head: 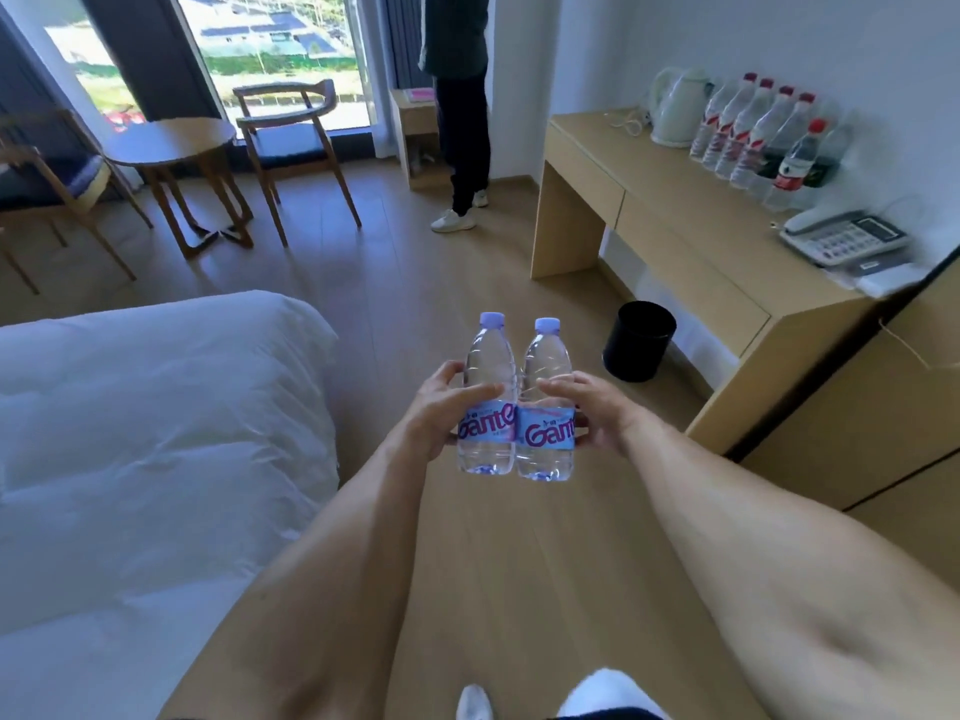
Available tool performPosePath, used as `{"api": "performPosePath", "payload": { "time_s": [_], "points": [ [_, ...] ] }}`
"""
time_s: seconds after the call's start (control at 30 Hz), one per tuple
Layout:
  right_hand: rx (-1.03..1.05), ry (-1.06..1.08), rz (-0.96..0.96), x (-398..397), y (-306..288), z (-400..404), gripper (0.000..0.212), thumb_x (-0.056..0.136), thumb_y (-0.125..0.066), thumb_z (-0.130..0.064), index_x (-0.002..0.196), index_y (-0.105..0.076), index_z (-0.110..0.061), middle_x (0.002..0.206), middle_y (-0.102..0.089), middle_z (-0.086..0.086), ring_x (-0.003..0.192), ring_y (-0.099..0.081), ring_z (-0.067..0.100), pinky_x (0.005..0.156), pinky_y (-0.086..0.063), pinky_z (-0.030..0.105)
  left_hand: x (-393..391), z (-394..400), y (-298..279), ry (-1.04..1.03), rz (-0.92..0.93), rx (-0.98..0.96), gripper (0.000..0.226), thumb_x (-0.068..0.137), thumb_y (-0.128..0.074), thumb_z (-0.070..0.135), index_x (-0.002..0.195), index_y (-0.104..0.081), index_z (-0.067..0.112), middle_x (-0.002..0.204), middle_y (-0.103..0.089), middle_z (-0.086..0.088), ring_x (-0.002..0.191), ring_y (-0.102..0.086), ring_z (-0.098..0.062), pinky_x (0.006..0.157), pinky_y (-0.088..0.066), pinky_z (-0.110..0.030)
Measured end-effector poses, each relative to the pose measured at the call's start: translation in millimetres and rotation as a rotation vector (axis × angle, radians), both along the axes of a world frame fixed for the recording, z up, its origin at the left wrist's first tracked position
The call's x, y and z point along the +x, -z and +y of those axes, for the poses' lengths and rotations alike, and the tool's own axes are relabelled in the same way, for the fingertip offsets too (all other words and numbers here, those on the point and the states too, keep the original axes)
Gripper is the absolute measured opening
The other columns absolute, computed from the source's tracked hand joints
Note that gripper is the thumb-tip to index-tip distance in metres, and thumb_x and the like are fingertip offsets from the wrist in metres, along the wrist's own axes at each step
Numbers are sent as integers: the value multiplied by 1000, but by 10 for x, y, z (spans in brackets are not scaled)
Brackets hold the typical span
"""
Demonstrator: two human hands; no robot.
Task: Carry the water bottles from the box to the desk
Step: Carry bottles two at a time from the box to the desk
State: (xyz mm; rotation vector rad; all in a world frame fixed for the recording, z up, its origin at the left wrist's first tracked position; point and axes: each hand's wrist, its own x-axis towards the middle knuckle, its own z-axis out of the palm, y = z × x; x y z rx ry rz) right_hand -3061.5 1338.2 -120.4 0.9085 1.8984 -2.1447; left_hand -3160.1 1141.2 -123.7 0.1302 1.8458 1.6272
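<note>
Water bottles (pixel 514 402), blue "Gante" labels, gripped upright side by side

Two clear bottles (pixel 488 402) (pixel 546 407), lilac caps, blue labels, upright, side by side touching, held mid-air above floor.

Clear bottles (pixel 514 402), lilac caps, blue labels; tan desk (pixel 675 210); black bin (pixel 639 340); white bed (pixel 145 418).

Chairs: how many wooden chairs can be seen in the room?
2. One wooden chair stands right of the round table, before the window. The other chair is left of the table, partly cut by the frame edge. More may be out of view.
</note>
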Motion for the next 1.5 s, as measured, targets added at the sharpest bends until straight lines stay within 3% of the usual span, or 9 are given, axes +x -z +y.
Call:
{"api": "performPosePath", "payload": {
  "time_s": [0.17,0.33,0.5,0.73,0.93,1.13,1.3,1.43,1.5],
  "points": [
    [21,34,-9,-556,11,225,44,77,-82,-38,109,-60,-17,99,-76,8,83,-72,23,66,-58,38,-637,261,6,46,-5,26,43,80,-83,22,117,-61,28,93,-74,-6,77,-73,-20,68,-61,-41],
    [15,54,1,-1175,114,544,49,75,-84,-39,112,-60,-18,94,-77,6,87,-72,25,71,-57,42,-1236,569,50,61,1,5,41,80,-83,24,114,-60,31,91,-75,-7,77,-74,-21,73,-63,-46],
    [-18,26,33,-2018,176,862,46,76,-82,-39,111,-60,-19,102,-76,10,89,-71,26,73,-58,42,-2040,869,44,32,32,-34,41,79,-83,25,113,-61,32,90,-75,-6,71,-74,-18,60,-59,-37],
    [-56,-16,60,-3255,24,1525,52,74,-82,-39,115,-59,-17,110,-74,13,92,-69,27,73,-58,43,-3229,1529,-104,-11,54,-71,45,78,-84,24,116,-61,30,91,-76,-6,72,-75,-18,60,-58,-36],
    [-42,9,46,-3847,-70,2229,52,77,-81,-39,118,-58,-16,111,-73,13,104,-69,31,86,-58,51,-3879,2247,-136,31,45,-60,39,79,-83,25,110,-61,34,93,-76,-9,77,-75,-21,65,-61,-41],
    [-27,166,39,-4009,37,2992,50,78,-80,-42,117,-61,-17,97,-77,7,94,-71,27,78,-58,44,-4317,3172,-85,189,22,-69,56,67,-84,36,118,-60,33,99,-75,-10,84,-75,-22,67,-60,-40],
    [-11,336,19,-4004,134,3718,51,76,-82,-46,116,-63,-21,100,-77,6,99,-71,29,88,-57,51,-4616,4119,25,365,-7,-44,58,56,-85,41,110,-65,35,99,-75,-7,81,-76,-19,63,-60,-37],
    [-1,497,-3,-4074,141,4271,47,73,-83,-44,108,-63,-21,92,-78,2,85,-73,23,75,-58,44,-4901,4921,88,534,-12,-1,55,62,-85,38,113,-65,33,98,-76,-3,78,-76,-16,63,-59,-35],
    [1,590,-16,-4129,110,4495,57,62,-89,-47,106,-64,-21,90,-78,2,86,-73,23,72,-58,42,-5064,5315,81,626,-14,15,59,63,-86,37,117,-64,28,100,-76,-5,79,-77,-18,63,-59,-33]
  ]
}}
